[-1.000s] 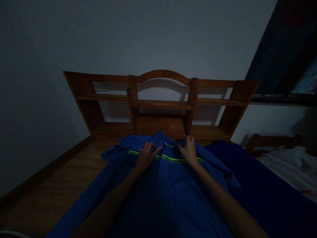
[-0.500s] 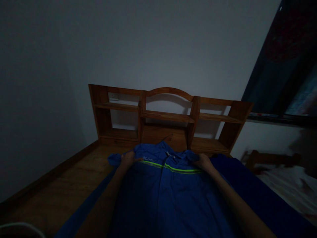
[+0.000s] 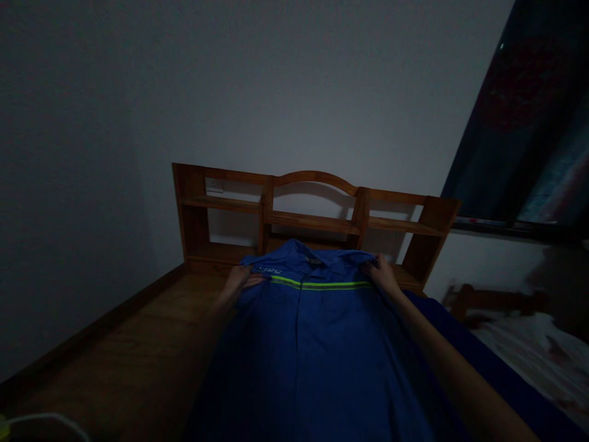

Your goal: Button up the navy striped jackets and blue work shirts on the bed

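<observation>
A blue work jacket [image 3: 317, 344] with a yellow-green stripe across its chest spreads out front side up, its collar toward the wooden shelf. My left hand [image 3: 239, 279] grips the jacket at its left shoulder, thumb on top. At the opposite shoulder my right hand [image 3: 381, 275] pinches the cloth. Between the two hands the upper edge looks raised and stretched. White lettering shows close to my left hand, too blurred to read. Shadow hides the lower part of the jacket.
A wooden headboard shelf [image 3: 313, 221] stands against the wall behind the jacket. Bare wooden boards [image 3: 156, 325] lie to the left, a dark blue cloth [image 3: 478, 350] to the right. A pale cable [image 3: 50, 416] curves at bottom left. Pale bedding [image 3: 538, 350] is at far right.
Both hands have lifted the jacket's shoulders and collar higher, toward the shelf. The sleeve that stuck out past my left hand no longer shows there. The view has shifted slightly.
</observation>
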`<act>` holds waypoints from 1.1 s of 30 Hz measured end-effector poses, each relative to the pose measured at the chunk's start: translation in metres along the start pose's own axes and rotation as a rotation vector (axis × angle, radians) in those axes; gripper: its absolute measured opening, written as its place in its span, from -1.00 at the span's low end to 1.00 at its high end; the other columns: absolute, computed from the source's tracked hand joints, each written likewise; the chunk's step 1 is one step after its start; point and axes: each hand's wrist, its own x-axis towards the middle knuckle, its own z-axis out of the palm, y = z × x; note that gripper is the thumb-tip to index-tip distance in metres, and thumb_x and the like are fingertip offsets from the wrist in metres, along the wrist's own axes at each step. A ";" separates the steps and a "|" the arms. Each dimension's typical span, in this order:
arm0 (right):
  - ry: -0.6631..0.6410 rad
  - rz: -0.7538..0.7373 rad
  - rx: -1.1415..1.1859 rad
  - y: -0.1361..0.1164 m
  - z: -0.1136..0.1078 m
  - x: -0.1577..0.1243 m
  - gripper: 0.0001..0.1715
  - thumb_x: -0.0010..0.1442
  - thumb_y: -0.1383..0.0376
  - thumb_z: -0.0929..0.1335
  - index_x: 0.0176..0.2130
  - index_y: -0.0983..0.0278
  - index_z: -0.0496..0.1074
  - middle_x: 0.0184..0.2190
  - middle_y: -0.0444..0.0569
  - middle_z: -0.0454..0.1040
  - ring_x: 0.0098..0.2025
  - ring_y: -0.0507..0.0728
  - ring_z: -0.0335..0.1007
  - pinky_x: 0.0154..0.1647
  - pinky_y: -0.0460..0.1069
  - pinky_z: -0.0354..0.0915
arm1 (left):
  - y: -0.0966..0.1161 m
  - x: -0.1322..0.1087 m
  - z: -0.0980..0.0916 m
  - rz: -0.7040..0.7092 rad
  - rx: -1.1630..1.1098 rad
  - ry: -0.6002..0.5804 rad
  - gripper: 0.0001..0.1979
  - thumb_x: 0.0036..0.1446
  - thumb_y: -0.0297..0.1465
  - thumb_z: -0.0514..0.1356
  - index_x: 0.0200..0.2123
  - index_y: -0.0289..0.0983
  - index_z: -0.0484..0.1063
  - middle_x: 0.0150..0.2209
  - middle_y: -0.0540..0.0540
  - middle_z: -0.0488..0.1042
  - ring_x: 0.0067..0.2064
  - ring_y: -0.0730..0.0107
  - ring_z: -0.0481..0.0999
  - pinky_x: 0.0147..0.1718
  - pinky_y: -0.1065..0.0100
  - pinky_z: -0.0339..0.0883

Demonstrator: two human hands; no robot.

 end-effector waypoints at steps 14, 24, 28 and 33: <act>-0.438 -0.253 -0.424 0.014 0.065 -0.052 -0.30 0.07 0.39 0.29 0.19 0.33 0.10 0.29 0.24 -0.20 0.12 0.26 0.24 0.05 0.05 0.21 | -0.004 -0.012 0.011 0.242 0.539 0.109 -0.44 0.00 -0.26 0.20 0.06 -0.41 0.26 0.19 -0.36 0.12 0.20 0.04 0.17 0.10 0.25 0.11; -0.354 -0.462 -0.258 -0.061 0.094 -0.127 -0.68 0.22 0.31 0.19 -0.02 0.21 0.28 -0.03 0.01 0.31 -0.14 0.09 0.38 -0.12 -0.06 0.28 | -0.011 -0.071 0.097 0.109 0.221 -0.480 -0.73 -0.10 -0.26 0.24 -0.40 -0.36 0.39 -0.57 -0.03 0.41 -0.58 0.40 0.41 -0.58 0.44 0.23; -0.452 -0.484 -0.115 -0.051 0.116 -0.148 -0.70 0.21 0.37 0.19 -0.07 0.19 0.32 -0.10 -0.02 0.33 -0.11 0.08 0.34 -0.06 -0.05 0.26 | -0.036 -0.071 0.108 0.056 0.105 -0.490 -0.62 -0.12 -0.32 0.27 -0.21 -0.39 0.33 -0.50 -0.02 0.42 -0.56 0.47 0.40 -0.58 0.48 0.25; -0.505 -0.433 0.035 -0.036 0.125 -0.149 -0.67 0.19 0.40 0.22 -0.05 0.19 0.32 -0.12 -0.04 0.34 -0.08 0.09 0.30 -0.02 -0.02 0.23 | -0.048 -0.065 0.106 0.024 -0.264 -0.599 -0.30 -0.25 -0.45 0.31 0.06 -0.25 0.24 -0.22 -0.10 0.46 -0.56 0.59 0.36 -0.59 0.52 0.24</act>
